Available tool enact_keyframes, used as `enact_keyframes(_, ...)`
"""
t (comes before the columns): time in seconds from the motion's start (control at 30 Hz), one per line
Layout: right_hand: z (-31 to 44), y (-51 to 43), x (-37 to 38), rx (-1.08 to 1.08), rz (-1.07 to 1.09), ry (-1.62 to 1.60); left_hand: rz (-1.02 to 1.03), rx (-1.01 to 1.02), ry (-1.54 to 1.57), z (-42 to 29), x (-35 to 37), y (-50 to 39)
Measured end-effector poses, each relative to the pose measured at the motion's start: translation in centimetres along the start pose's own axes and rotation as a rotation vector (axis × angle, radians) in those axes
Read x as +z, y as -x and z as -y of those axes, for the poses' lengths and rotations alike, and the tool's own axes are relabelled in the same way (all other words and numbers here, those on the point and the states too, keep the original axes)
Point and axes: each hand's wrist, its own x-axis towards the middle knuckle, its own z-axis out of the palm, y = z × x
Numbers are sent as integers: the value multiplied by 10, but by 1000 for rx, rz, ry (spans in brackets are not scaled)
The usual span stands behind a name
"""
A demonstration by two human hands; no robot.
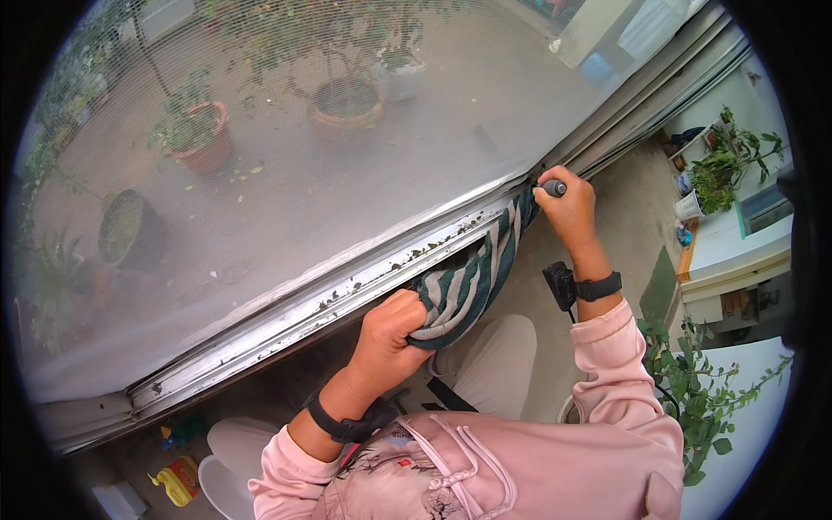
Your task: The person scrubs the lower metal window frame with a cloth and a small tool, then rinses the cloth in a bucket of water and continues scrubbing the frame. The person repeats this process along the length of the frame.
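My right hand point(569, 201) grips a dark-handled tool point(554, 188) at the right corner of a white window track point(364, 286). Only the handle's end shows; the tool's tip is hidden. A green and grey striped cloth point(465, 296) runs from that corner down to my left hand point(393, 335), which is closed around its lower end. Between the two hands the cloth sags in a loop beside the track's near edge. Dark crumbs of dirt point(426, 250) lie along the track, thickest toward the right.
A mesh screen point(390, 175) rises along the track's far side, with potted plants point(201, 140) behind it. Below on the left stand a yellow bottle point(177, 481) and a white bucket point(221, 487). A leafy plant point(695, 383) grows close by my right arm.
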Motion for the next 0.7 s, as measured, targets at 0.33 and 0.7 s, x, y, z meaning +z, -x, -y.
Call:
enact_keyframes(0.33,7,-25,-8,72,222,115,-143,-150,61,6,1,13)
enact_keyframes(0.7,92,5,22,-128,311,224,-299,-265,26,-2,-45,75)
